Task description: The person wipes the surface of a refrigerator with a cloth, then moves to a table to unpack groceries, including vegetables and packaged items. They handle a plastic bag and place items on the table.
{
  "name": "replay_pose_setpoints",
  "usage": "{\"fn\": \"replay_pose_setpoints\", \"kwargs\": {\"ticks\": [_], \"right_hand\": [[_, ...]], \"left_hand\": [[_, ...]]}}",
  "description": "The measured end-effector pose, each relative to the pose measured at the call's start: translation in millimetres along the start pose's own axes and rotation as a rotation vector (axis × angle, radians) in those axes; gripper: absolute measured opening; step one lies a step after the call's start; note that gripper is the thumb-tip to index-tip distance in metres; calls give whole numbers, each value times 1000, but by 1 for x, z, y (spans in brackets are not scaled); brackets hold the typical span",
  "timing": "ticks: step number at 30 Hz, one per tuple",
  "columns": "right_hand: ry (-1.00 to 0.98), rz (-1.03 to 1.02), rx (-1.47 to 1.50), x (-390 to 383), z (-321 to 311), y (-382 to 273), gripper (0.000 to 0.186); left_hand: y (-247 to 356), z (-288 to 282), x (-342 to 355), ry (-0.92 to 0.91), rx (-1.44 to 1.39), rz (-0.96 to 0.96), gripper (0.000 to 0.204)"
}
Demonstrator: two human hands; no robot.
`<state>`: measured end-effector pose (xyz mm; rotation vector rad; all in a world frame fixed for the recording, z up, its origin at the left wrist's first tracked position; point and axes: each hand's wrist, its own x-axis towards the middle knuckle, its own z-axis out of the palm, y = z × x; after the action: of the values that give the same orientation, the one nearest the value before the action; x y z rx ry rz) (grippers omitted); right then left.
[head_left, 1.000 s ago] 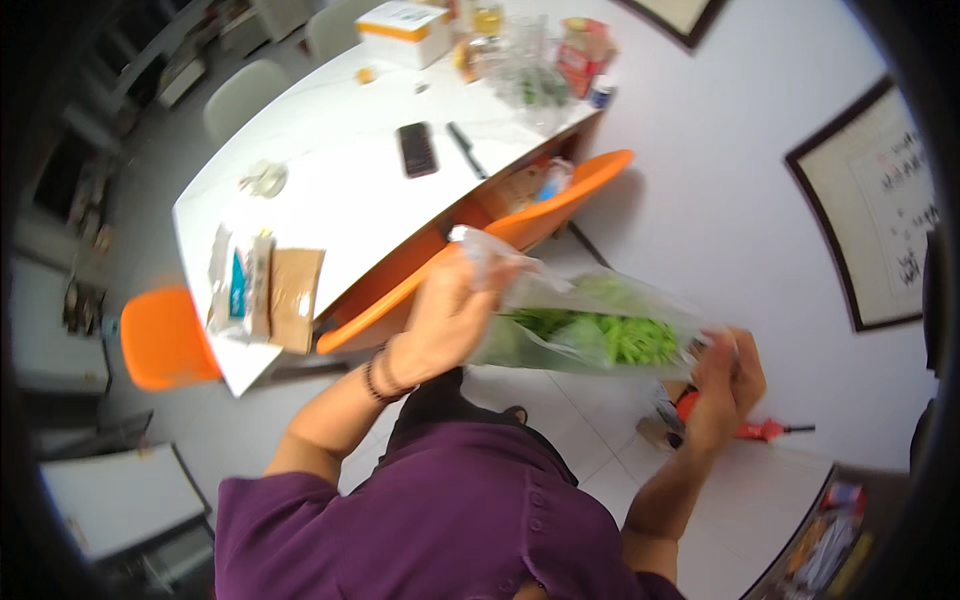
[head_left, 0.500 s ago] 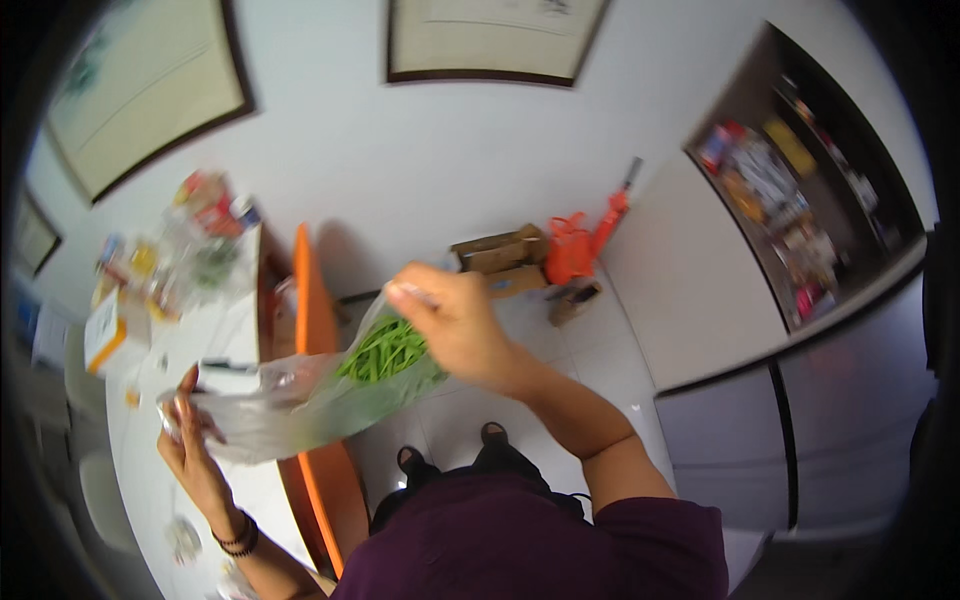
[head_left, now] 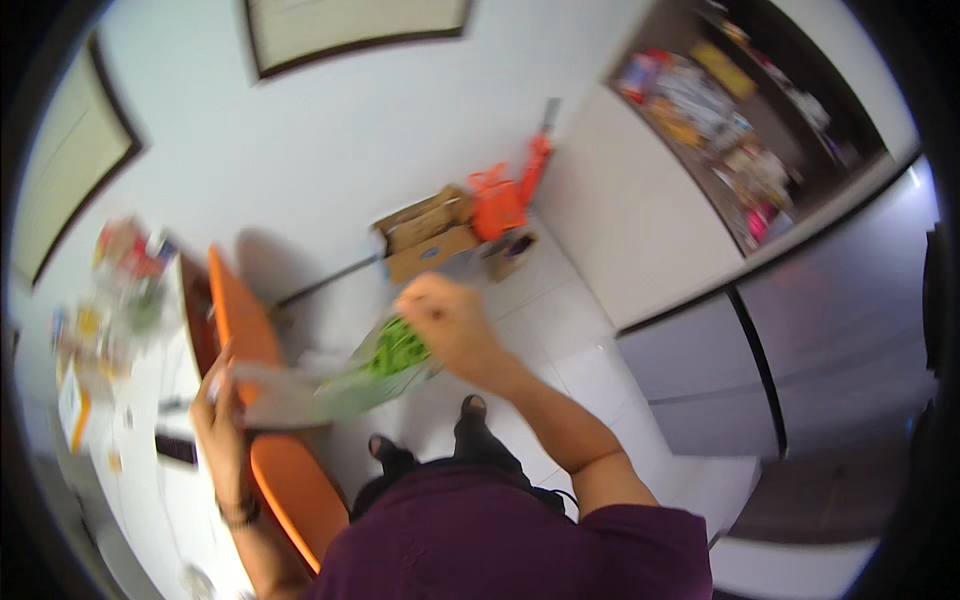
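Observation:
A clear plastic bag [head_left: 310, 390] of green leafy or stalky vegetables [head_left: 395, 345] stretches between my two hands, blurred by motion. My left hand [head_left: 220, 415] grips its left end beside the white table and an orange chair [head_left: 235, 300]. My right hand [head_left: 445, 325] is closed on the bag's upper right end, partly covering the greens. A black phone [head_left: 175, 448] lies on the white table [head_left: 140, 500] left of my left hand, near a cluster of food packages [head_left: 130, 250].
Cardboard boxes [head_left: 425, 255] and an orange bag [head_left: 495, 205] stand on the floor against the wall. A cabinet [head_left: 640, 200] with cluttered open shelves and grey refrigerator doors [head_left: 680, 390] are at the right. Framed pictures [head_left: 355, 25] hang on the wall.
My view has swung from the table toward the wall and cabinet. The bag now slants up toward my right hand, which has risen above my left; both still hold it.

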<state>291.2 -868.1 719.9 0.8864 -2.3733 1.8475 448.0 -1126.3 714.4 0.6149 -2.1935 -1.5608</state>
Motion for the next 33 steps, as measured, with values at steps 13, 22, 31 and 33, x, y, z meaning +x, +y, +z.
{"fn": "replay_pose_setpoints", "kwargs": {"ticks": [13,22,31,33], "right_hand": [[-223,91,251,23,-6,-44,15],[-536,-178,502,31,122,-117,16],[-1112,-171,548,-47,288,-118,23],[-1218,-143,521,-64,319,-96,32]], "left_hand": [[60,-14,-35,256,-36,32,37],[72,-146,-100,779,214,236,35],[-8,-278,-161,1175,526,-39,30],[-42,-295,-167,1214,552,-185,31]]}}
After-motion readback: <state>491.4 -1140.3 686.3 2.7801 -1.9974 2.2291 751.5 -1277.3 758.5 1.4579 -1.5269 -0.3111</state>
